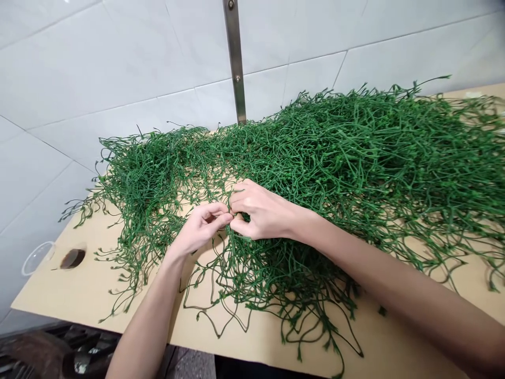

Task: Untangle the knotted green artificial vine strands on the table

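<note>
Stems (355, 142), thin, green and curly with small tufted ends, lie in a tangled spread over a tan board (79, 300). They are piled thickest on the right, with a smaller heap on the left and another clump just below the hands, its loose ends trailing toward the near edge. Near the middle, the person's left hand (207, 226) has thumb and forefinger pinched together, and the right hand (262, 208) meets it with fingers curled and the thumb close to their tips. A slim green stem shows where the two hands meet, pinched between the fingertips; the rest of that piece is hidden. On the board's left side are a dark round patch (73, 259) and, by the edge, a clear round lid (38, 258). A metal strip (235, 68) stands upright against the tiled wall (118, 68).
</note>
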{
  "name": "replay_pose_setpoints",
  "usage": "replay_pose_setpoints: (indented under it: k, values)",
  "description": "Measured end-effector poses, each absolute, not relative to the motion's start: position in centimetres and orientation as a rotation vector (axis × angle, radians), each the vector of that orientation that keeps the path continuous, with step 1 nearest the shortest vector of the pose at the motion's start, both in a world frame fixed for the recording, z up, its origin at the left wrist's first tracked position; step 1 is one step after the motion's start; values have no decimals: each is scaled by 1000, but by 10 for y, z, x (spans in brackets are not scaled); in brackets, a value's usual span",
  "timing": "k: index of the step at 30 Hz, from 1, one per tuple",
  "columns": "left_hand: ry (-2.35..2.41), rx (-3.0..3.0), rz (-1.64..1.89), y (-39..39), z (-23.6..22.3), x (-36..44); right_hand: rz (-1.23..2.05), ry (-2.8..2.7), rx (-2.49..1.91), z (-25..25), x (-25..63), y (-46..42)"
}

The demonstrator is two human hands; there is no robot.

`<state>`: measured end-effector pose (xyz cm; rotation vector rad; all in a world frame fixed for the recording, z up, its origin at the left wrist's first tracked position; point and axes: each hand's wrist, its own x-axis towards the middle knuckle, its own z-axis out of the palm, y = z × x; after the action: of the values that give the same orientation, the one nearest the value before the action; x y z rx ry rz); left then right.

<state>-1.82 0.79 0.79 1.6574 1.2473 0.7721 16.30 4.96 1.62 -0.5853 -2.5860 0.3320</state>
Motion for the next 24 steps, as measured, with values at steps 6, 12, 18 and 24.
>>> replay_pose_setpoints:
  k: [6, 12, 18, 24]
  values:
    - [1231, 1664, 788, 8, 9, -17, 351, -2621, -550, 16, 163, 49]
    - [1198, 1600, 808, 7, 10, -16, 351, -2639, -490, 17, 173, 55]
    - [1193, 1399, 1091, 11, 0, -20, 532, -2470, -661, 30, 181, 53]
    - [1229, 1438, 1222, 12, -2, -18, 705, -2388, -714, 32, 178, 48]
